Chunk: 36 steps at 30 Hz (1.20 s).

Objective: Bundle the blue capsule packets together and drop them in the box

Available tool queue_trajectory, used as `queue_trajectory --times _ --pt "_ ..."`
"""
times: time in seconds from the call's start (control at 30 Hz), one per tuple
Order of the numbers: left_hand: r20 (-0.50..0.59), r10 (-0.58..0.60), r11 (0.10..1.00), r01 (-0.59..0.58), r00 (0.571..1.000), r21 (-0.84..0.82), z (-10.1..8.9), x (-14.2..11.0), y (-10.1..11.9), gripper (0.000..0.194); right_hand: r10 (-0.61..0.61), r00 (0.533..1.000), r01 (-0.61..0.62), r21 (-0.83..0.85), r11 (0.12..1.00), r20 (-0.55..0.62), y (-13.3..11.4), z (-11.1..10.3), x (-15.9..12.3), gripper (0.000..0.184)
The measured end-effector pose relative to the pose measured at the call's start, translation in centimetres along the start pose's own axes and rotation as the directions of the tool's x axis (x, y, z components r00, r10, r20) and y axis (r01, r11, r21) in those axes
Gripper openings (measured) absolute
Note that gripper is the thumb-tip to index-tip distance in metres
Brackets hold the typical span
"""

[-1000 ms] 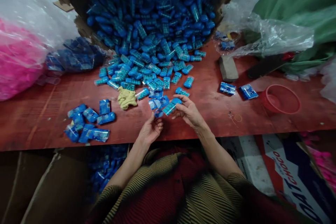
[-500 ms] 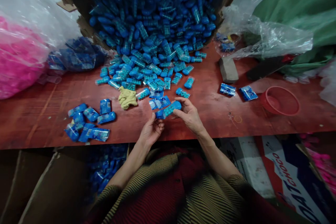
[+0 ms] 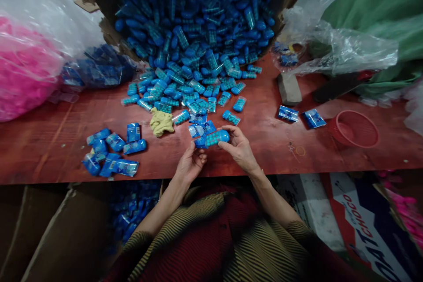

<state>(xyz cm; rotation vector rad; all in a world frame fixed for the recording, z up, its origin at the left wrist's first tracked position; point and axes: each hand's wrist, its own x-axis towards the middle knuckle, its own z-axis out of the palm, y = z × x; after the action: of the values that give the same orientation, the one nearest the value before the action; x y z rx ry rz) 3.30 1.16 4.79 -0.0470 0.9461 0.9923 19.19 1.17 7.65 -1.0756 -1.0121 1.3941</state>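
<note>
My right hand [image 3: 240, 149] grips a small clear bottle [image 3: 216, 138] with a rounded blue cap and round blue pieces inside. My left hand [image 3: 191, 163] pinches a blue printed plastic sleeve [image 3: 199, 142] at the bottle's other end. Bottle and sleeve meet; how far one is inside the other, I cannot tell. Just behind them lie flat printed sleeves [image 3: 202, 128] on the red table [image 3: 172, 158]. A loose bottle [image 3: 231, 117] rests beyond my right fingers. To the left sits a group of sleeved bottles [image 3: 115, 142].
A large carton [image 3: 109, 37] spills a heap of bottles [image 3: 194, 66] onto the table. A yellow cloth [image 3: 161, 122] lies before it. On the right are a grey block [image 3: 289, 89], two blue packets [image 3: 313, 118] and a red basket [image 3: 355, 128]. A pink-filled bag [image 3: 26, 70] stands left.
The bottle has turned from slanted to nearly level, its cap toward my right palm. Both hands stay in about the same place. The view has shifted slightly.
</note>
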Motion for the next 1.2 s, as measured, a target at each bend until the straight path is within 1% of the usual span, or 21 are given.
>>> queue_trajectory --times 0.17,0.33,0.47,0.57,0.67,0.77,0.93,1.07,1.2 --pt "0.033 0.099 0.995 -0.098 0.995 -0.004 -0.4 0.2 -0.1 0.019 -0.016 1.0 0.016 -0.019 1.0 -0.027 0.5 0.1 -0.4 0.041" --pt "0.074 0.116 0.992 -0.119 0.991 0.041 -0.6 0.3 0.1 0.015 -0.041 0.999 0.041 -0.05 0.998 -0.007 0.4 0.1 -0.8 0.039" --pt "0.085 0.153 0.983 -0.16 0.985 0.09 -0.6 0.2 0.2 0.018 -0.071 0.997 0.072 -0.111 0.991 0.01 0.5 -0.1 -1.1 0.039" --pt "0.066 0.153 0.982 -0.159 0.986 0.104 -0.4 0.1 0.2 0.021 -0.117 0.993 0.12 -0.13 0.984 0.03 0.8 -0.2 -1.2 0.04" --pt "0.064 0.162 0.98 -0.168 0.985 0.106 -0.4 0.0 0.2 0.021 -0.149 0.988 0.152 -0.11 0.982 0.037 1.1 -0.1 -1.3 0.04" --pt "0.054 0.177 0.978 -0.182 0.983 0.106 -0.2 -0.1 0.4 0.021 -0.156 0.988 0.157 -0.085 0.984 0.016 1.4 -0.1 -1.3 0.039" --pt "-0.01 0.136 0.987 -0.134 0.991 0.089 0.2 -0.3 0.7 0.022 -0.164 0.986 0.159 -0.103 0.982 -0.033 1.8 0.0 -1.5 0.04" --pt "0.007 0.142 0.985 -0.142 0.99 0.098 0.2 -0.4 0.8 0.022 -0.19 0.982 0.187 -0.118 0.975 -0.01 1.9 -0.1 -1.6 0.04" --pt "0.01 0.133 0.985 -0.133 0.991 0.107 0.2 -0.5 0.6 0.021 -0.23 0.973 0.226 -0.169 0.959 -0.005 1.9 0.1 -1.8 0.04"
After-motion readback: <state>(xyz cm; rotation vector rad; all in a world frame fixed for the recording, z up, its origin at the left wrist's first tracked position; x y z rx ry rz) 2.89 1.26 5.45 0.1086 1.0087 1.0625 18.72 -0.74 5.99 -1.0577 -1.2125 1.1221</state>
